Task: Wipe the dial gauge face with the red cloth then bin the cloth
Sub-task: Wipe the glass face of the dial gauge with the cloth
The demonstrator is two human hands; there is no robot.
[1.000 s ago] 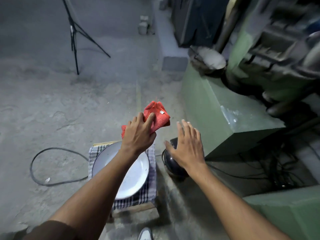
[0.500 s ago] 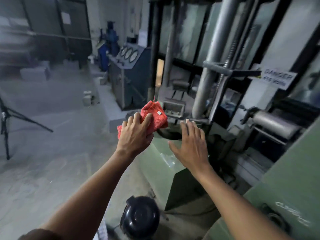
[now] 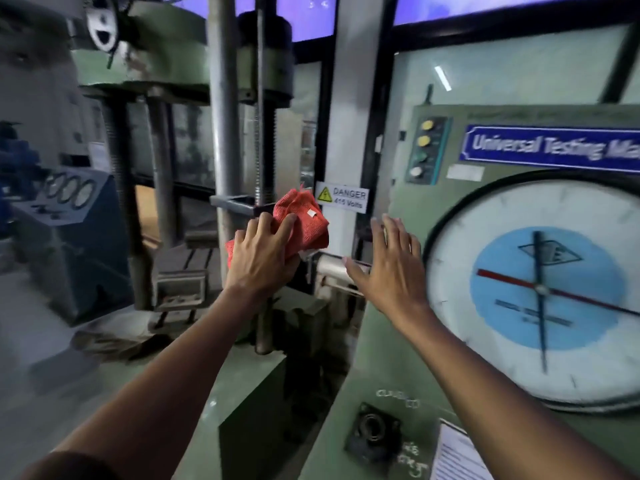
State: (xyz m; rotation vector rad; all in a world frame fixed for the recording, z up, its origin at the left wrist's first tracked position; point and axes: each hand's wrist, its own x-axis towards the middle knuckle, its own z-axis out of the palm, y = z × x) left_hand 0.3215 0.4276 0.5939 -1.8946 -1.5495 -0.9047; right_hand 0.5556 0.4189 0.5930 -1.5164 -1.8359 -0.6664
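Since half a second ago the view has swung up and right, bringing the dial gauge face [image 3: 540, 289] into the right of the frame. At centre, the left hand [image 3: 259, 258] clutches the bunched red cloth [image 3: 301, 220], kept ready for wiping but well short of the glass. Between them the right hand [image 3: 391, 265] is spread flat and empty, probably to steady against the green machine panel [image 3: 388, 368].
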